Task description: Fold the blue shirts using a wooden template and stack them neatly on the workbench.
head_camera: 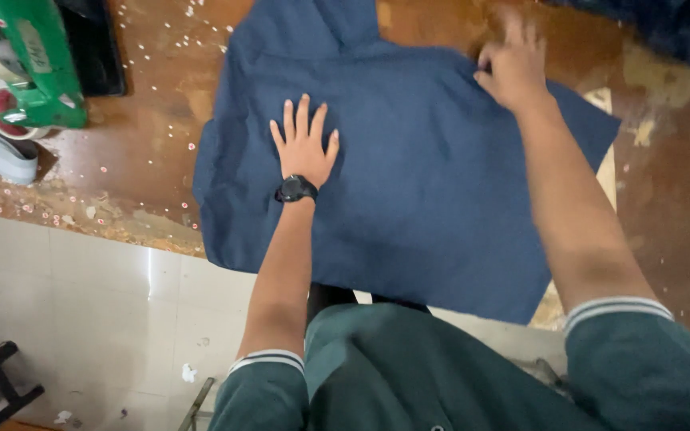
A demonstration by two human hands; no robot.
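garment workshop: worn worktable (pixel 153 152), tape dispenser (pixel 25 72)

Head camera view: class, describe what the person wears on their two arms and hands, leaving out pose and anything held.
Both arms are bare below short dark green sleeves, each cuff edged with pale stripes. The left hand has a black wristwatch at the wrist. The right hand shows no watch or glove; it is too blurred to check for rings.

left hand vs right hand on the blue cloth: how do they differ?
The left hand lies flat, fingers spread, near the middle of the dark blue garment; the right hand is curled, pinching the cloth at its far right edge. The left wears a black wristwatch; the right wrist is bare. Both touch the garment.
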